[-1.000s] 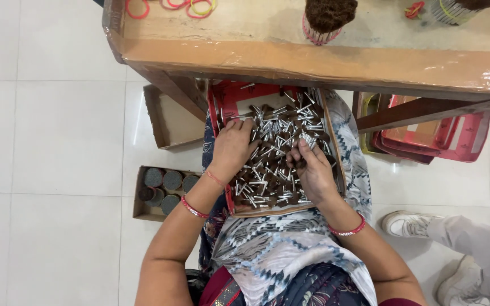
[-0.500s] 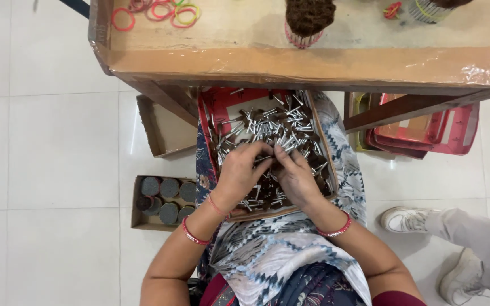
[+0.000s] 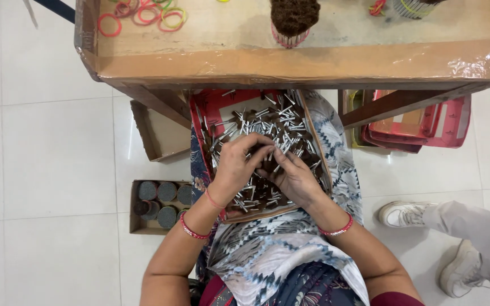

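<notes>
You're gathering small metal-shank pieces in lap tray | L hand & R hand curling together, fingers pinching a bunch | tray on lap keeps pile close.

White tiled floor all around, pretty bright and even light. A cardboard-covered wooden desk runs across the top, with angled wooden braces underneath.

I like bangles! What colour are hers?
Red, on both wrists: left bangle, right bangle. Head view.
</notes>
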